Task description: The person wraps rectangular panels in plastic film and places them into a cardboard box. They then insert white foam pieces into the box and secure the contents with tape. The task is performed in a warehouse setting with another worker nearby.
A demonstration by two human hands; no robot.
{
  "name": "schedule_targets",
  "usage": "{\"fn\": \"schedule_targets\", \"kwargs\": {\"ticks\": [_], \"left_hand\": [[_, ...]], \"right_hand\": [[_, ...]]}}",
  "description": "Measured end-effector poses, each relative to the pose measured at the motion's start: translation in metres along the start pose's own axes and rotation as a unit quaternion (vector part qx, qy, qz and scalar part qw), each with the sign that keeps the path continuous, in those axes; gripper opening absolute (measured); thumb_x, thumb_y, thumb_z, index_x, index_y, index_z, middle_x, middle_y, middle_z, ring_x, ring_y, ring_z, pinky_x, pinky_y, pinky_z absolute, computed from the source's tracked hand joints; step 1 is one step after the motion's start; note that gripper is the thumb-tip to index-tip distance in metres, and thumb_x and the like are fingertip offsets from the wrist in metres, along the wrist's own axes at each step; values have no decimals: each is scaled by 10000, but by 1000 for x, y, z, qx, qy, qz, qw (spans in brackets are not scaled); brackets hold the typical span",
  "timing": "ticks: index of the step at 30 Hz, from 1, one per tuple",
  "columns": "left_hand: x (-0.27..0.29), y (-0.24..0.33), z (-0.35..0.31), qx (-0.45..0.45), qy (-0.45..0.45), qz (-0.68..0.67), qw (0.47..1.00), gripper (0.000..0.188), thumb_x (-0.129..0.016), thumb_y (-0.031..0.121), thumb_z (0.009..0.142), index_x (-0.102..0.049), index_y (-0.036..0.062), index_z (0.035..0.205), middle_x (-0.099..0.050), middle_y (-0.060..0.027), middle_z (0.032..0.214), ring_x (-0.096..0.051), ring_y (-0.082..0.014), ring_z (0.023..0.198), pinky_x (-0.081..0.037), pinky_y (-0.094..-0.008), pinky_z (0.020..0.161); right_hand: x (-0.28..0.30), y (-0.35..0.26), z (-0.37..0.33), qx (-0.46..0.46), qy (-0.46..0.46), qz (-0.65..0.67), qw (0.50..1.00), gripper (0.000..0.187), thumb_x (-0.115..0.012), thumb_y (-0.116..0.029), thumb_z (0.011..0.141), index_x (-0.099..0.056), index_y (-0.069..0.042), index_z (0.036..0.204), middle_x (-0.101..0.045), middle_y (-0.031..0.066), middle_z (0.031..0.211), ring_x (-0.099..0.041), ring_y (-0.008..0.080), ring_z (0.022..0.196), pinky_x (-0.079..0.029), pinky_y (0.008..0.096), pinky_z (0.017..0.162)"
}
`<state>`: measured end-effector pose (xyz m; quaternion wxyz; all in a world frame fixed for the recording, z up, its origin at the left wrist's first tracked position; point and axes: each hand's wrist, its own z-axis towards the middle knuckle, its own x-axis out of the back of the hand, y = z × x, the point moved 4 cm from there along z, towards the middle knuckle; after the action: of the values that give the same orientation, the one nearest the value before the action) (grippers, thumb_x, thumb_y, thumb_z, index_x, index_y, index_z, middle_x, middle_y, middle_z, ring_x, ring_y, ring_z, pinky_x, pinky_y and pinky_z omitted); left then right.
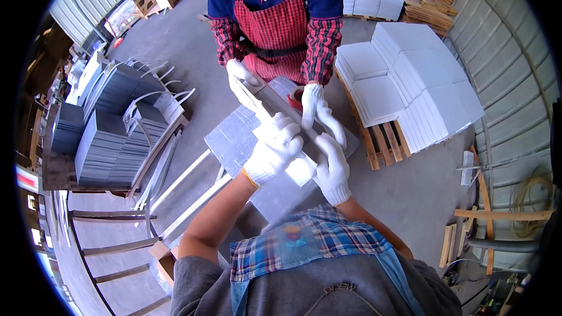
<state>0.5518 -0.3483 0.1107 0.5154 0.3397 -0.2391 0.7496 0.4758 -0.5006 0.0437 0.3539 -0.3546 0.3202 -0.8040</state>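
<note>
We've got two bare forearms ending in ribbed white knit gloves. Left hand (274,147): fingers curled tight at the edge of a long grey block (274,99), close to a thin white sheet (301,172); we can't tell which of them it pinches. Right hand (332,169): fingers longer, loosely bent, laid along the block's other side; narrow hold or mere contact, we can't tell.

The block is straight-edged and smooth-looking, set slantwise above a scuffed, silvery flat surface (229,138), between us and a co-worker. Co-worker's gloved hands (318,111) are on its far end, one each side; checked red-and-black cotton apron (272,44). Red ring-shaped roll (295,98) just beside the block.

Around: pale, square-edged slabs (436,85) piled in steps on a rough slatted wooden pallet (389,140) to our right; dark grey thin-layered stacks (100,146) with curling white straps (139,118) to our left. Ribbed metal wall (500,47), smooth grey floor (380,199).
</note>
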Motion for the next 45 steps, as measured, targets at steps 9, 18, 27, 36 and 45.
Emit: {"fn": "schedule_targets", "kwargs": {"ticks": [9,18,27,36,45], "left_hand": [[-2,-6,9,-19,-68,-13,997,316,-699,143,675,-606,90,972,-587,-95,1076,-593,-303,1070,-445,-474,1051],[-22,-10,22,24,-125,-97,987,668,-715,312,748,-533,67,1342,-474,-190,1451,-414,-408,1397,-353,-524,1147],[-41,-14,14,23,-99,-46,994,398,-613,376,859,-625,115,1158,-556,-142,1282,-503,-343,1250,-357,-513,1082],[-43,-18,14,35,-106,-58,992,167,-620,267,837,-650,124,919,-604,-52,886,-585,-274,950,-432,-433,959],[-39,-19,19,71,-59,-89,992,133,-622,234,833,-667,110,856,-634,-65,856,-621,-299,906,-458,-433,926]], "right_hand": [[24,-9,22,102,-222,5,970,424,-631,-152,926,-619,-27,1331,-505,191,1471,-444,369,1385,-398,401,1109],[9,-6,12,-70,-113,17,991,573,-589,-369,1003,-502,2,1431,-480,232,1485,-509,350,1350,-414,395,1096],[1,18,-6,-75,-6,39,996,355,-564,-157,1025,-555,16,1335,-619,213,1328,-614,330,1221,-471,389,1038],[-6,-6,-5,52,-45,-138,988,651,-784,-343,845,-501,-14,1330,-583,227,1324,-617,400,1142,-524,420,953],[-12,8,-11,28,-69,-184,980,764,-799,-448,807,-464,-29,1351,-545,216,1320,-583,391,1159,-526,469,916]]}}
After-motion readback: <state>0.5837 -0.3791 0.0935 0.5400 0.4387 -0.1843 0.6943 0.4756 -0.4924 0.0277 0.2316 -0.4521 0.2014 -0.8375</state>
